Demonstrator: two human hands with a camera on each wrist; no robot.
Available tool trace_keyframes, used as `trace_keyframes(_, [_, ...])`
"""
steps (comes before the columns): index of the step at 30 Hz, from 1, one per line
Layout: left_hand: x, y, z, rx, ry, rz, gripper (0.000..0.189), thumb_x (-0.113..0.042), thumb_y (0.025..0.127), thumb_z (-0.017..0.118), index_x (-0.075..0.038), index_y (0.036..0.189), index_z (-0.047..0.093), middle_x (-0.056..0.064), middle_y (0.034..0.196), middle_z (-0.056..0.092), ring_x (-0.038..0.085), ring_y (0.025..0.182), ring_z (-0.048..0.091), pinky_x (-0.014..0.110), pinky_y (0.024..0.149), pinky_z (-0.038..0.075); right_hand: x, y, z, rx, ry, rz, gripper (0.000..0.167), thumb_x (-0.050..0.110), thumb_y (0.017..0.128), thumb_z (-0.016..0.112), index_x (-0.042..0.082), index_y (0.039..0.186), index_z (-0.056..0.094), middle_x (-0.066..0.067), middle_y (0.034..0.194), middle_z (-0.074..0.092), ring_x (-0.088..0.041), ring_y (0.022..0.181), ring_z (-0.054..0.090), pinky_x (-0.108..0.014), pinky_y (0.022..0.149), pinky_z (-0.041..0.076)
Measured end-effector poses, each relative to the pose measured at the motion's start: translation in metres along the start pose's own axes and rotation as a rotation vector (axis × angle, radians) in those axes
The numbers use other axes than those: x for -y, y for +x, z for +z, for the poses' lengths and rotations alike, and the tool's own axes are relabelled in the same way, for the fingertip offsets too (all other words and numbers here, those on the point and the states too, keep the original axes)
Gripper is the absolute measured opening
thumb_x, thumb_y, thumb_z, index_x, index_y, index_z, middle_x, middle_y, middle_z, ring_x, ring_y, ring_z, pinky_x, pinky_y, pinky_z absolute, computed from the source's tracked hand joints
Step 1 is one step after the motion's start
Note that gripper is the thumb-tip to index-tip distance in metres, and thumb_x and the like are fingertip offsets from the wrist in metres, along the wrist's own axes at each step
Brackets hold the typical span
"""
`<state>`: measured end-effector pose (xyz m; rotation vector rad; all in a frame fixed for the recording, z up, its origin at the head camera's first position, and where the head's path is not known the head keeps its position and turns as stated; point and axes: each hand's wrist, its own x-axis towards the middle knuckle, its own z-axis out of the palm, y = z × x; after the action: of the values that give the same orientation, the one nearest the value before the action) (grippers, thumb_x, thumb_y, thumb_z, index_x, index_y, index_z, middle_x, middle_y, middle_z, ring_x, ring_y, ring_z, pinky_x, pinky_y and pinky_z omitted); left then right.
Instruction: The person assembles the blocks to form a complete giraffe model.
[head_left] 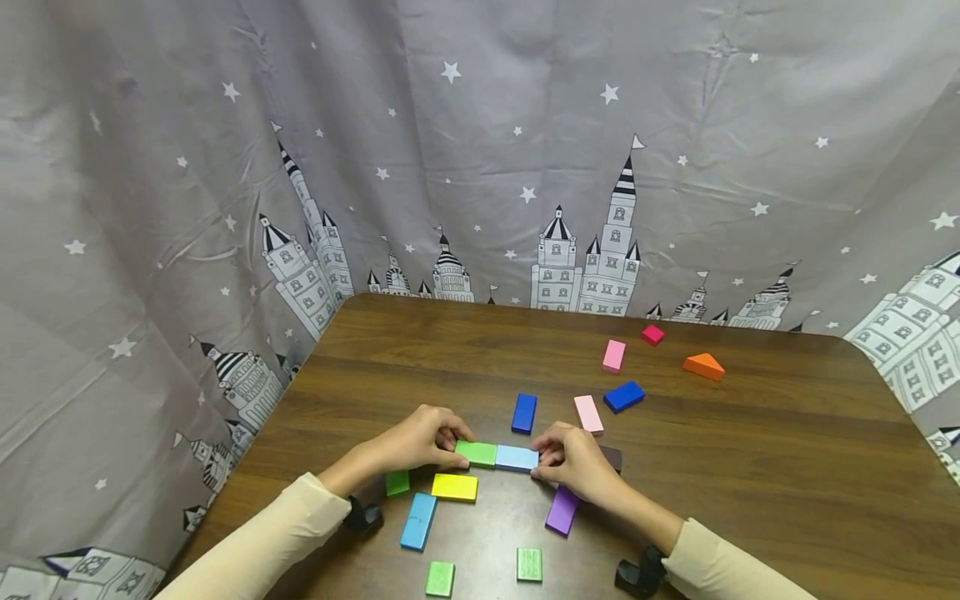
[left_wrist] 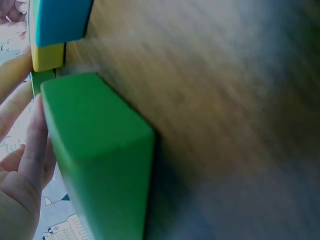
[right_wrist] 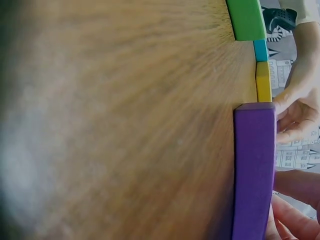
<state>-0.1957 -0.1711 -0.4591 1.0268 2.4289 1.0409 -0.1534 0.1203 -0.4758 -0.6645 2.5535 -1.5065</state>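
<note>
A green block (head_left: 476,453) and a light blue block (head_left: 517,458) lie end to end in one row on the table. My left hand (head_left: 426,437) grips the green block's left end between thumb and fingers. At the other end of the row, my right hand (head_left: 577,458) pinches the light blue block. Just below the row lies a yellow block (head_left: 454,487). A purple block (head_left: 562,511) sits below my right hand, and a dark block (head_left: 611,457) is partly hidden behind it. Another green block (left_wrist: 100,140) is close to my left wrist.
A blue block (head_left: 418,522) and two green pieces (head_left: 529,565) lie nearer me. Beyond the hands are dark blue blocks (head_left: 524,413), pink blocks (head_left: 588,414), a red piece (head_left: 653,335) and an orange triangle (head_left: 704,366). A castle-print curtain (head_left: 495,167) hangs behind the table.
</note>
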Motion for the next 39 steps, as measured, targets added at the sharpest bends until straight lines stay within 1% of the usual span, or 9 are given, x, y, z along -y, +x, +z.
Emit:
trace_keyframes(7, [-0.001,-0.002,0.0,0.0,0.016,-0.003,0.027,-0.017,0.085,0.082,-0.006,0.108,0.075,0.004,0.095,0.066,0.012,0.076,0.058,0.022,0.068,0.055,-0.001,0.0,0.001,0.013,0.01,0.002,0.025,-0.01,0.074,0.083,-0.009,0.095,0.07,-0.009,0.091,0.06,-0.015,0.075,0.065,-0.02,0.065,0.055])
trace_keyframes(12, [-0.001,-0.006,-0.003,-0.002,0.023,0.021,0.031,-0.02,0.087,0.08,-0.003,0.112,0.073,0.008,0.102,0.064,0.017,0.083,0.062,0.023,0.073,0.056,-0.001,-0.001,0.001,0.02,-0.001,0.006,0.026,-0.009,0.074,0.083,-0.008,0.095,0.07,-0.009,0.09,0.059,-0.015,0.075,0.065,-0.02,0.065,0.055])
trace_keyframes(15, [-0.002,-0.011,-0.008,-0.018,0.017,0.024,0.032,-0.021,0.086,0.081,-0.001,0.11,0.071,0.009,0.103,0.063,0.02,0.085,0.064,0.025,0.075,0.057,0.0,0.0,0.001,0.023,-0.009,0.004,0.027,-0.008,0.073,0.084,-0.009,0.096,0.069,-0.009,0.09,0.06,-0.016,0.075,0.065,-0.02,0.065,0.055])
trace_keyframes(17, [-0.003,-0.015,-0.012,-0.02,0.003,0.02,0.03,-0.021,0.085,0.082,-0.003,0.104,0.069,0.008,0.1,0.064,0.02,0.084,0.065,0.026,0.074,0.058,0.0,0.0,0.001,0.026,-0.005,0.003,0.028,-0.008,0.072,0.084,-0.009,0.096,0.069,-0.009,0.09,0.06,-0.017,0.075,0.066,-0.02,0.065,0.055])
trace_keyframes(18, [-0.003,-0.018,-0.013,-0.014,-0.005,0.02,0.028,-0.021,0.084,0.083,-0.003,0.101,0.068,0.007,0.097,0.065,0.018,0.083,0.065,0.027,0.074,0.058,0.0,0.0,0.001,0.026,-0.003,0.004,0.028,-0.008,0.072,0.084,-0.009,0.096,0.069,-0.009,0.09,0.06,-0.017,0.075,0.066,-0.02,0.065,0.055])
trace_keyframes(21, [-0.003,-0.025,-0.017,0.041,-0.039,0.028,0.024,-0.019,0.084,0.083,-0.005,0.097,0.069,0.005,0.093,0.068,0.014,0.081,0.066,0.027,0.073,0.058,-0.001,0.0,0.0,0.028,0.013,0.01,0.029,-0.009,0.071,0.084,-0.009,0.096,0.069,-0.009,0.09,0.061,-0.016,0.074,0.066,-0.02,0.065,0.056])
trace_keyframes(25, [-0.003,-0.033,-0.02,0.114,-0.071,0.049,0.019,-0.012,0.084,0.082,-0.003,0.098,0.072,0.005,0.094,0.071,0.01,0.081,0.066,0.026,0.073,0.058,-0.001,0.0,-0.001,0.027,0.026,0.013,0.03,-0.009,0.07,0.085,-0.01,0.096,0.069,-0.009,0.09,0.061,-0.015,0.074,0.067,-0.021,0.065,0.056])
trace_keyframes(32, [-0.001,-0.038,-0.019,0.151,-0.126,0.046,0.025,-0.003,0.082,0.08,-0.001,0.107,0.074,0.008,0.1,0.07,0.013,0.085,0.068,0.026,0.076,0.058,-0.002,0.0,-0.002,0.032,0.035,0.02,0.031,-0.009,0.07,0.085,-0.01,0.097,0.068,-0.008,0.089,0.062,-0.015,0.074,0.067,-0.021,0.065,0.056])
trace_keyframes(39, [0.002,-0.039,-0.014,0.163,-0.148,0.021,0.027,-0.003,0.084,0.079,-0.003,0.111,0.074,0.005,0.102,0.071,0.012,0.086,0.069,0.026,0.076,0.058,-0.002,0.0,-0.002,0.035,0.053,0.029,0.032,-0.009,0.07,0.085,-0.01,0.098,0.068,-0.008,0.087,0.064,-0.014,0.074,0.067,-0.021,0.065,0.056])
